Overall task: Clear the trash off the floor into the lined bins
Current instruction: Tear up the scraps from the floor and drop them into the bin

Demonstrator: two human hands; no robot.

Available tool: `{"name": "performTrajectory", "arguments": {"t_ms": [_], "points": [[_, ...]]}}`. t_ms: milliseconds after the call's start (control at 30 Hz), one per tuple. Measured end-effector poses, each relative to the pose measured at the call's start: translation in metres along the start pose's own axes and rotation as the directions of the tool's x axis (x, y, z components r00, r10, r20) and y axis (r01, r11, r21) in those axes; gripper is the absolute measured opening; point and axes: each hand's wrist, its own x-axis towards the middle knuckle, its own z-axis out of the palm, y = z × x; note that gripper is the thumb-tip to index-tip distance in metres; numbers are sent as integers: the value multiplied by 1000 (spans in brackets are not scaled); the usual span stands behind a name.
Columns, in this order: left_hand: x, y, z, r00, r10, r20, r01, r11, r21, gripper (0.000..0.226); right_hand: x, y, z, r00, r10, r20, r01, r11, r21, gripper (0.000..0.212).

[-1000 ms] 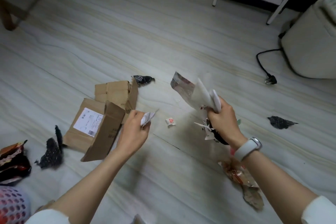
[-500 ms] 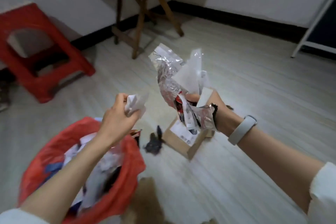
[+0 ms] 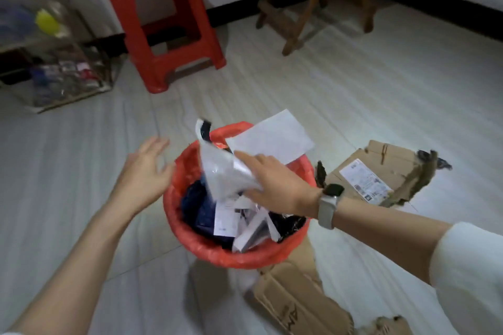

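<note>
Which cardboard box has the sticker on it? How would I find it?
Start at the bin with the red liner in the middle of the floor. Just to its right lies a flattened, torn cardboard box. Unlike the plain cardboard in front of the bin, it carries a white shipping label.

bin liner red-orange, glossy; inside it a dark navy item, white paper slips with small black print, black crinkled plastic
clear-to-white plastic bag with a black strip at its top, plain white sheet over the rim
stool solid red
folding stand brown wood
floor pale grey-white with faint straight streaks, skirting black
cardboard box tan with a white black-printed label; flattened cardboard tan, black markings
watch off-white strap, black face; sleeve white
</note>
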Motion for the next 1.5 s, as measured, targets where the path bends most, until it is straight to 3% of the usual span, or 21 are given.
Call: {"name": "performTrajectory", "arguments": {"t_ms": [67,100,167,233,333,400,467,567,667,733,800,967,1100,1167,1300,1400,1500], "points": [[-8,1,-4,958,34,-285,-74,989,-131,43,2,-1,15,992,-20,128,48,974,-220,84],[-12,7,-3,943,109,-313,-156,980,-127,46,5,-1,18,986,-26,165,68,965,-253,89],[-20,18,8,941,315,-122,-325,944,-65,62,8,-3,19,970,-27,243,80,974,-211,100],[-23,22,24,907,375,190,-387,922,29,84,6,-5,11,946,-4,324,23,998,-53,107],[-19,14,47,875,271,402,-383,895,229,101,0,-1,-11,961,24,277,-75,982,173,90],[-14,12,53,873,216,437,-358,893,272,99,4,8,-20,995,40,96,-47,996,72,74],[-10,15,57,867,207,454,-348,902,254,100,13,17,-22,999,52,-4,-52,990,-132,73],[-6,19,63,826,197,528,-384,883,271,104,25,22,-13,973,140,182,-78,948,-308,97],[-1,10,70,784,196,589,-460,820,339,115,27,20,5,926,151,346,-13,928,-372,120],[0,5,76,770,183,611,-476,803,359,105,25,21,22,895,156,418,20,922,-387,125],[3,0,88,755,162,635,-458,824,334,105,27,29,38,870,193,455,0,921,-391,123],[14,-9,123,628,75,774,-480,821,310,107,44,46,64,786,229,574,-20,938,-347,120],[19,-8,139,603,-6,798,-485,792,372,104,49,50,74,765,250,593,-1,922,-387,106],[25,-3,137,575,-41,817,-484,789,380,107,50,51,71,762,262,593,-22,925,-379,110],[37,17,103,432,-141,891,-504,782,368,128,48,45,51,744,277,608,-99,946,-309,128],[46,32,68,385,-155,910,-481,807,341,107,44,34,23,733,286,617,-91,940,-328,128],[48,39,40,437,-31,899,-385,897,218,79,36,24,-2,725,248,642,-40,947,-320,103]]}}
